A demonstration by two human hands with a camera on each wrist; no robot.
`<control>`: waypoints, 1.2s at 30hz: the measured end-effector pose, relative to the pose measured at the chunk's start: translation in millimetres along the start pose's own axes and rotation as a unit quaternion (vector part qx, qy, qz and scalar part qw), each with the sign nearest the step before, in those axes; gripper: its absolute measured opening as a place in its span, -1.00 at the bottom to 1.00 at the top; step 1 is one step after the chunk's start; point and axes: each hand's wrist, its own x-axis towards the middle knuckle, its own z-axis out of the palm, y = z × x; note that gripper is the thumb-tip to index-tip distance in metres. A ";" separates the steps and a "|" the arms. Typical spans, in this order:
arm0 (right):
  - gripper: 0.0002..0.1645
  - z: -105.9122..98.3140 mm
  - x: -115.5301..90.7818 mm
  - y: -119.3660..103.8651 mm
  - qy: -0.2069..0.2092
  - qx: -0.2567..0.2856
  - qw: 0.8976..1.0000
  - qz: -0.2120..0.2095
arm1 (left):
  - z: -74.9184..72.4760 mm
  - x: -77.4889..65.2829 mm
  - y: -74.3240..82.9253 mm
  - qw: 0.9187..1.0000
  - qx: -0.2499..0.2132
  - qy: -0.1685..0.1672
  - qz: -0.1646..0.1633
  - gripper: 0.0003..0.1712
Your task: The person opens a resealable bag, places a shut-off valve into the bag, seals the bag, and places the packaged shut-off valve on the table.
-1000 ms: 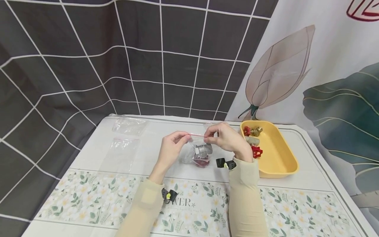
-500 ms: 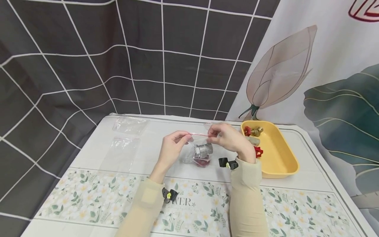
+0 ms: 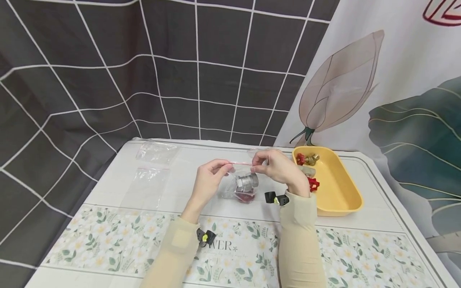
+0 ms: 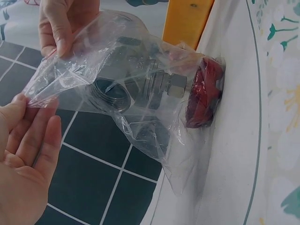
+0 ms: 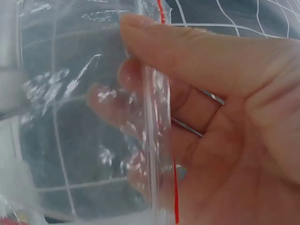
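A clear zip bag with a red line along its mouth stands on the table. Inside it is a metal valve, its red handwheel facing down at the tabletop. My left hand pinches the left end of the bag's mouth between thumb and fingers. At the other end, my right hand pinches the same edge; in the right wrist view its thumb lies over the zip strip, with fingers showing through the plastic. The red line is stretched between both hands. Whether the zip is sealed is unclear.
To the right, a yellow tray holds valves with red handwheels, partly hidden by my right wrist. Flat clear bags lie on the left of the table. Another bag edge shows behind my right hand.
My right hand has shifted slightly right along the bag's mouth, leaving more of the red line showing. The left hand keeps its pinch in the same place.
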 end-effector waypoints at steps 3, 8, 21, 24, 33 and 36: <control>-0.87 -1.6 -0.5 0.1 -0.007 -0.003 1.000 0.017 | -0.1 0.3 0.9 1.000 0.002 0.001 0.002 -0.75; -0.90 -4.0 -2.9 0.7 -0.018 0.002 0.999 0.031 | -0.1 0.3 2.9 1.000 -0.003 0.005 -0.001 -0.76; -0.86 -2.9 -4.4 2.1 -0.005 0.011 1.000 0.009 | 0.9 0.5 3.1 1.000 -0.007 0.009 -0.012 -0.78; -0.91 -3.2 -3.6 3.1 -0.006 0.010 1.000 0.011 | 0.2 0.8 2.6 1.000 -0.004 0.007 -0.005 -0.79; -0.86 -5.0 -5.7 7.2 -0.014 0.010 0.999 0.035 | -1.5 1.1 2.2 1.000 0.001 0.004 0.009 -0.79; -0.84 -5.5 -5.8 7.4 -0.006 0.009 1.000 0.016 | -2.0 1.4 3.1 1.000 -0.001 0.004 0.011 -0.79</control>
